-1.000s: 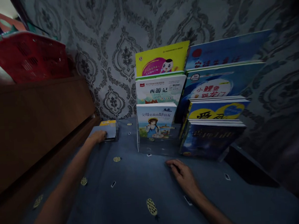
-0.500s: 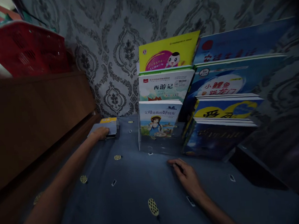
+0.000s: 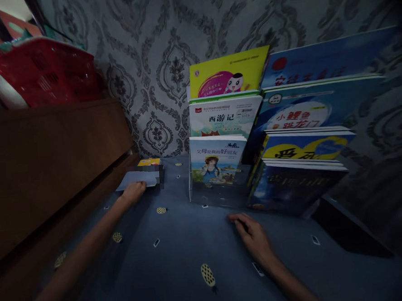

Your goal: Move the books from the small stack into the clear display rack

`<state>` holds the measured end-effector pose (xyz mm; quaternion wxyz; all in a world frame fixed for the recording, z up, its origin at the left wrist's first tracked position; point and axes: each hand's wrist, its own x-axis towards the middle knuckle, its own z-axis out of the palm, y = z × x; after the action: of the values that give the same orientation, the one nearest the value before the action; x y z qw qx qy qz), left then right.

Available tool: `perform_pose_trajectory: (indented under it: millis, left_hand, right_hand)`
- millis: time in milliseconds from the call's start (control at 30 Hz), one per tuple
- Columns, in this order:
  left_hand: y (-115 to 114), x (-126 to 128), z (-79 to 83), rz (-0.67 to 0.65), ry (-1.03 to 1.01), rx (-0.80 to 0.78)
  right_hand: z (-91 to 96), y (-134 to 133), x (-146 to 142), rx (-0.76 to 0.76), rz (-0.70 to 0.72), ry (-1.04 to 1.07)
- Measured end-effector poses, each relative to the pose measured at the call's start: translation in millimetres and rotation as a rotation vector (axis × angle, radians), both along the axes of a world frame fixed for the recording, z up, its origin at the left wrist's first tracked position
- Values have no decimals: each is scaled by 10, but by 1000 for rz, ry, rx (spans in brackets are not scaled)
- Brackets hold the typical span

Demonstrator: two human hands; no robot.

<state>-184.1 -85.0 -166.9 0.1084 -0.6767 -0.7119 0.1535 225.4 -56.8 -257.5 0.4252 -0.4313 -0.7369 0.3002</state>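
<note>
Blue cloth [image 3: 154, 280]: runs in front of and under the clear book stand [image 3: 211, 199]; pineapple print. Everything below placed off that stand, as seen from the camera.
Right hand [image 3: 256, 238]: just in front of the stand, at the cloth. Fingers loosely curled, small gap at the thumb, nothing seen in them. Idle, I'd judge.
Dark block [image 3: 350, 230]: right of the stand, lying low; can't tell what it is.
Left hand [image 3: 135, 193]: left of the stand, well apart from it. Fingers pinched on the near edge of the grey book [image 3: 137, 177]. Step in hand looks like getting a grip on that book. Next move calls for a firm pinch, since the hold is only at one edge, and a level wrist so the cover doesn't flop.
Grey book: left of the stand, in the left fingers. Plain pale grey-blue face, looks thin and flat. Can't tell if it's clear of what lies under it; right end blurred into blocks.
Yellow book [image 3: 149, 162]: left of the stand, just beyond the grey one, partly hidden.
Standing books [image 3: 219, 120]: in the stand, two columns, covers facing out.
Red basket [image 3: 53, 73]: far left of the stand, up on the brown cabinet [image 3: 57, 145].
Wallpaper [image 3: 175, 65]: behind the stand, damask pattern.
</note>
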Motion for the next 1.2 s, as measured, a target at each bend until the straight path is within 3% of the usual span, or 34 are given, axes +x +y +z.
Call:
perform_pose_trajectory:
  millis: [300,567,733,900,1000,1100,1200]
  left_hand:
    - [-641,401,-187,-7,-19,-17]
    - [-1048,717,-147,-67,-59,-45]
    - [-1285,1220,-168,-147,6,-81]
    - [-1556,1850,-405,-328,-1,-18]
    - [-1694,2088,-512,-434,-67,30]
    - [-1726,2083,-485,-458,-200,34]
    - [-1627,1865,-398,-364,-320,36]
  right_hand:
    - [3,-5,-2,33,8,-12]
    - [5,-26,-21,92,21,-71]
    - [126,-217,-102,258,156,-175]
    - [251,-560,-240,382,347,-261]
    - [232,-678,-294,401,457,-310]
    - [163,-684,-313,397,527,-360]
    - [109,-647,-314,377,545,-391]
